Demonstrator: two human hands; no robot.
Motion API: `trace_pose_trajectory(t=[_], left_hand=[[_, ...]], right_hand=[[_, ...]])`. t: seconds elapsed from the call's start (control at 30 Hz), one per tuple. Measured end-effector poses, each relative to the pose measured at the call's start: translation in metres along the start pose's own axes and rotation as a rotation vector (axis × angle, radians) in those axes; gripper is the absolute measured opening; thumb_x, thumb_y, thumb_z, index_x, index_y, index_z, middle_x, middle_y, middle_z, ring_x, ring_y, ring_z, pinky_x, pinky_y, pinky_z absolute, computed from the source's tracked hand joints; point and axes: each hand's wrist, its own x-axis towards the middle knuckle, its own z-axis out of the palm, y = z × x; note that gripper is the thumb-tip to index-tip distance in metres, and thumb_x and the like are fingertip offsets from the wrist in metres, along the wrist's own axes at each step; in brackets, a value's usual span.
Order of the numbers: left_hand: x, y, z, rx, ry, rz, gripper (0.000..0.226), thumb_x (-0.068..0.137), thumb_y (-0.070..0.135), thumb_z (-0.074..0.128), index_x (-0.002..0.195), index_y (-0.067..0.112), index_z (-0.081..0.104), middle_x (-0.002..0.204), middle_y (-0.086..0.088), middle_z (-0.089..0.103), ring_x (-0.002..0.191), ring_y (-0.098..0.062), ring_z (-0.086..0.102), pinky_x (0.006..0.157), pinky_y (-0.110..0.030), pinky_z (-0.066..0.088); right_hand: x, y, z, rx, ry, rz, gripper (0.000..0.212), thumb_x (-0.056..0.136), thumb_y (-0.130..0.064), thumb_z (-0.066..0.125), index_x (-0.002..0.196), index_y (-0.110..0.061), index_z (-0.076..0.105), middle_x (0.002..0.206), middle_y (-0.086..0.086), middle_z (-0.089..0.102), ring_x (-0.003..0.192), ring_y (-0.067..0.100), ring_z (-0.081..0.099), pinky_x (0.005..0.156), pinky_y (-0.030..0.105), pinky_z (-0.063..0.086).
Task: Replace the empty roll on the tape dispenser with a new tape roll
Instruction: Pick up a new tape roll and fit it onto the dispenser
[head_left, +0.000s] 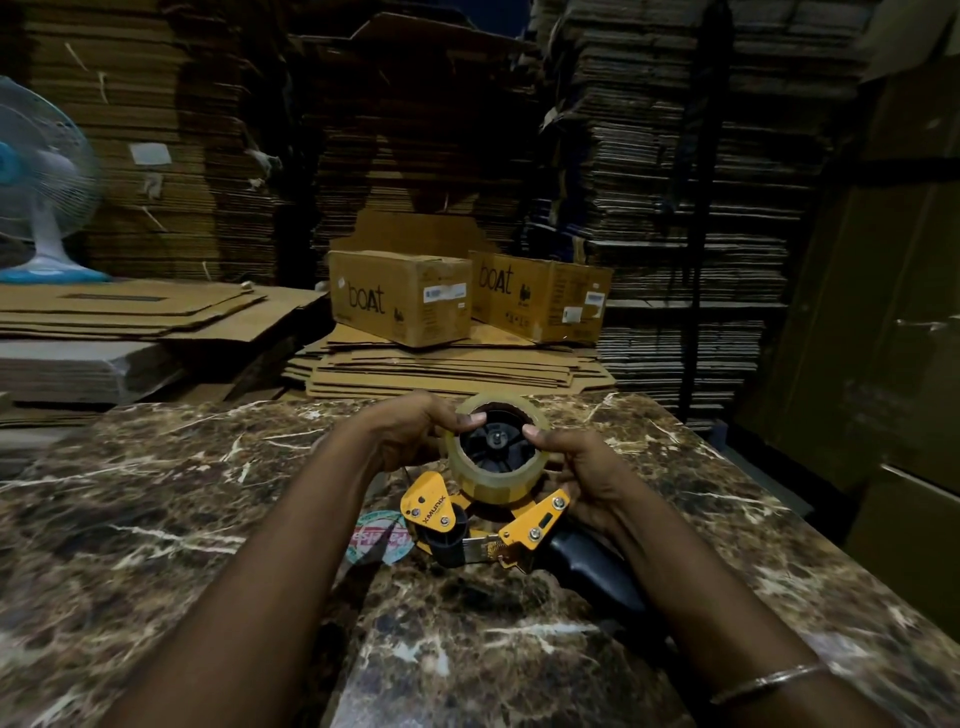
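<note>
Both hands gripped the tape roll (497, 457) on the dispenser (488, 525): left hand (410, 436) at nine o'clock, right hand (582, 478) at three, far-side fingers hidden.

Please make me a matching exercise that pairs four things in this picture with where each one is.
Things:
1. tape roll
2. tape dispenser
3. round sticker
4. fan

Places:
A. far left, on the flat cardboard
B. on the black hub, between both thumbs
C. flat on the marble, left of the yellow frame
D. lying on the marble top under the hands

Pairs: 1-B, 2-D, 3-C, 4-A
</note>
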Motion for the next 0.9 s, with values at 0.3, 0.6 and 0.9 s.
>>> trace_pose_trajectory(t=[0.3, 0.6, 0.9], left_hand=[[-0.003, 0.002, 0.005, 0.096, 0.066, -0.030, 0.071, 0.066, 0.028, 0.079, 0.124, -0.009, 0.059, 0.114, -0.021, 0.069, 0.095, -0.031, 0.063, 0.079, -0.037, 0.050], [-0.002, 0.006, 0.008, 0.159, 0.308, 0.000, 0.034, 0.090, 0.046, 0.060, 0.098, 0.015, 0.069, 0.106, -0.008, 0.070, 0.098, -0.027, 0.063, 0.072, -0.033, 0.043], [-0.016, 0.000, 0.034, 0.400, 0.725, 0.188, 0.036, 0.081, 0.055, 0.064, 0.097, 0.023, 0.065, 0.096, 0.002, 0.068, 0.091, -0.022, 0.063, 0.085, -0.041, 0.053]], right_hand=[[-0.002, 0.002, -0.001, 0.014, -0.032, 0.056, 0.018, 0.099, -0.006, 0.056, 0.110, 0.007, 0.059, 0.090, 0.021, 0.061, 0.038, 0.015, 0.062, 0.033, 0.019, 0.045], [0.015, 0.011, -0.009, -0.264, 0.110, -0.085, 0.030, 0.090, -0.002, 0.061, 0.120, 0.001, 0.065, 0.118, 0.024, 0.071, 0.092, 0.031, 0.066, 0.063, 0.031, 0.052], [0.020, 0.009, -0.010, -0.281, 0.162, -0.107, 0.055, 0.090, 0.010, 0.050, 0.133, -0.025, 0.054, 0.114, 0.009, 0.061, 0.093, 0.025, 0.062, 0.061, 0.032, 0.046]])
